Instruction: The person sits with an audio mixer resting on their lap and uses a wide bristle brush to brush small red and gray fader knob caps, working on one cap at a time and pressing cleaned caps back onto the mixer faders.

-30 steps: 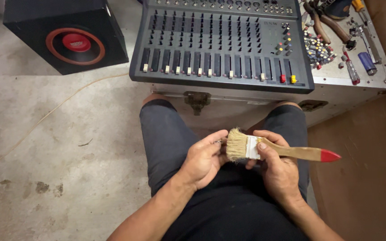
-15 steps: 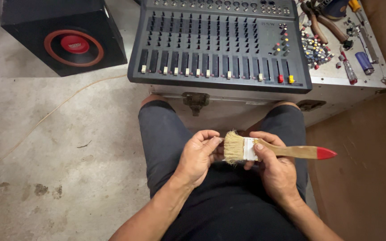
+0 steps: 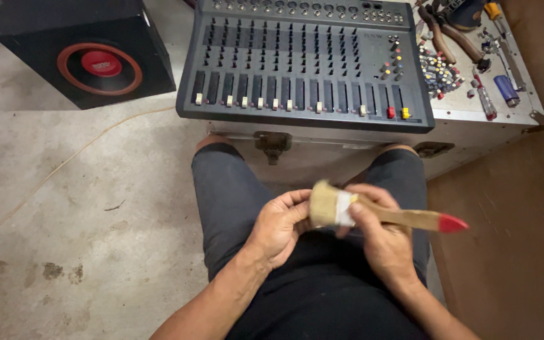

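Note:
I sit with both hands over my lap in dark shorts. My right hand (image 3: 382, 236) grips a paintbrush (image 3: 347, 211) at its white ferrule; the wooden handle with a red tip (image 3: 451, 223) points right. My left hand (image 3: 278, 226) curls against the tan bristles (image 3: 323, 203), fingers touching them. The brush is slightly blurred. In front of my knees a grey audio mixer (image 3: 303, 63) with rows of faders and knobs lies on a metal case (image 3: 473, 126).
A black speaker box (image 3: 83, 53) with a red cone stands at the upper left on the concrete floor. Pliers, screwdrivers and several loose knobs (image 3: 439, 69) lie on the case to the right of the mixer. A thin cable (image 3: 64, 164) crosses the floor. Brown flooring lies at right.
My hands and the brush stay over my lap. The bristles have shifted slightly under my left fingers and now look blurred.

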`<action>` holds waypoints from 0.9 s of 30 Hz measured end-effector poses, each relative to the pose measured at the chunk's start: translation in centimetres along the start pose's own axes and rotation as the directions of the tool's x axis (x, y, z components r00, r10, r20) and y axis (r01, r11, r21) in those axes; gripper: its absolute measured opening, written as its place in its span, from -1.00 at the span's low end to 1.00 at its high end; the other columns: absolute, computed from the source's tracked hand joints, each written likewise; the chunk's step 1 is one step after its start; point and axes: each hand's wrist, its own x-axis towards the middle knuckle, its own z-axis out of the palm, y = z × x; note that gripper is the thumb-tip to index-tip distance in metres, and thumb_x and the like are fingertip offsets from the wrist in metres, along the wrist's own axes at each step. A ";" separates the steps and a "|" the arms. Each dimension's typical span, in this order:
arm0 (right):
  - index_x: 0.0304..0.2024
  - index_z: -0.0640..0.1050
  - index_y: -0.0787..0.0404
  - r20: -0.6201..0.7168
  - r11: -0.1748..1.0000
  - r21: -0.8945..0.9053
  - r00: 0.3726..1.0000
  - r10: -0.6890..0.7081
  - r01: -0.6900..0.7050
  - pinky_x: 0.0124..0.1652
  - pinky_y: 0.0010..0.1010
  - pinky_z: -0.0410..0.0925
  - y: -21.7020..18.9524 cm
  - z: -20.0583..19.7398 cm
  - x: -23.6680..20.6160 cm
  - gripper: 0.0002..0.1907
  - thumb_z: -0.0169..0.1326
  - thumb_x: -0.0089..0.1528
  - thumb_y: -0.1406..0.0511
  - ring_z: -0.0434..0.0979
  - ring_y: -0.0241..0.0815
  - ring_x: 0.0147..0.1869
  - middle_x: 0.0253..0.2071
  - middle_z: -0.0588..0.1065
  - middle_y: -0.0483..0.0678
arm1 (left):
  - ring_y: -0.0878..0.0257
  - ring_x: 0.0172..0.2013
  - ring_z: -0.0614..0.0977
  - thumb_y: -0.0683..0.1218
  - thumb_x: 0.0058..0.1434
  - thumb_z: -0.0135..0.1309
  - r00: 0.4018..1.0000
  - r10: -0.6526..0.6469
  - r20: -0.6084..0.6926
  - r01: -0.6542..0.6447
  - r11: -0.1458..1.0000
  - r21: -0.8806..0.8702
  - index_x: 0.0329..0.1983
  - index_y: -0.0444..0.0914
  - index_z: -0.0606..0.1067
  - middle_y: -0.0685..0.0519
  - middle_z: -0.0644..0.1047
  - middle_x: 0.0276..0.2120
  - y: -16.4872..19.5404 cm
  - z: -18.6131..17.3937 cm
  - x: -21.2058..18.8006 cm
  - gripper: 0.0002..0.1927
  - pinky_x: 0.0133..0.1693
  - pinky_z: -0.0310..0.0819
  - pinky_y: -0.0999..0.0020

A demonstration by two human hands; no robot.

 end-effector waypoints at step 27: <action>-0.16 0.62 0.35 -0.055 0.989 -0.142 0.998 0.040 -0.048 -0.31 -0.51 0.43 0.5 -0.6 0.0 -0.81 0.07 0.22 0.40 0.53 -0.36 -0.29 -0.31 0.59 -0.08 | 0.28 -0.25 0.63 -0.22 0.32 0.02 0.996 0.032 -0.088 -0.036 0.998 -0.043 0.01 -0.28 0.47 -0.02 0.62 -0.18 0.3 -0.7 0.2 -0.80 -0.11 0.62 0.30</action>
